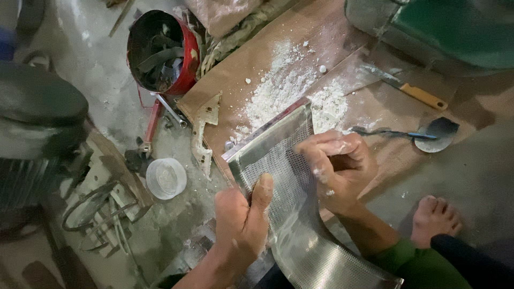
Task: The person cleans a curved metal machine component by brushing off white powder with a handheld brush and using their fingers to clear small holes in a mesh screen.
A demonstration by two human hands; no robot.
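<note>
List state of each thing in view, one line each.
Mesh sheet: curved, gripped by both hands.
Left hand: closed on the sheet's edge, thumb on top.
Right hand: fisted, pressed on the mesh, dusted white.
White powder: spilled loose on cardboard.
Red bucket: tipped, scraps inside.
Plastic cup: upright, open.
Knife: lying flat.

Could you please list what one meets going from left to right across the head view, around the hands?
Clear plastic tub → left hand → curved perforated metal sheet → right hand → small trowel, with a bare foot below it.
</note>
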